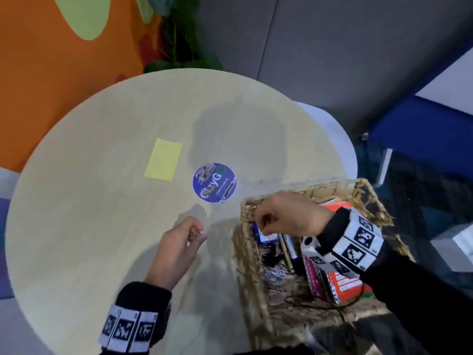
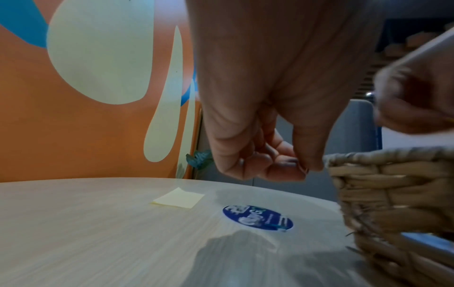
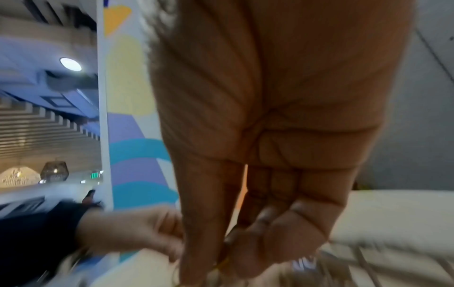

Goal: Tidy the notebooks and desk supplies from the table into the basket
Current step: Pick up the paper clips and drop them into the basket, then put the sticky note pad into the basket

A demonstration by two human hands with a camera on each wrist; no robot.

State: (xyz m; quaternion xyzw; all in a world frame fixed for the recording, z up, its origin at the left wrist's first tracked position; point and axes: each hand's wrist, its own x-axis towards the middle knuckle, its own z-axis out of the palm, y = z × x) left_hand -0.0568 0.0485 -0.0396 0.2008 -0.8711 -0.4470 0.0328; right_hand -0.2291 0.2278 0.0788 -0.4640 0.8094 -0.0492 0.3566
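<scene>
A woven basket (image 1: 307,192) stands at the table's right edge and holds notebooks (image 1: 343,280), a pen (image 1: 291,249) and loose paper clips (image 1: 275,272). My right hand (image 1: 261,226) hovers over the basket's near-left corner, fingertips pinched on a small wire clip that barely shows. My left hand (image 1: 198,233) hangs just left of the basket, with thumb and forefinger pinching a thin paper clip. A yellow sticky-note pad (image 1: 163,160) lies flat on the round table (image 1: 89,226). A small bluish clip (image 1: 221,198) lies on the edge of the blue round sticker (image 1: 214,183).
Behind the table are an orange wall and a leafy plant (image 1: 181,47). A white chair (image 1: 340,139) shows past the table's far right rim. The basket wall (image 2: 393,194) stands close to the right of my left hand (image 2: 305,169).
</scene>
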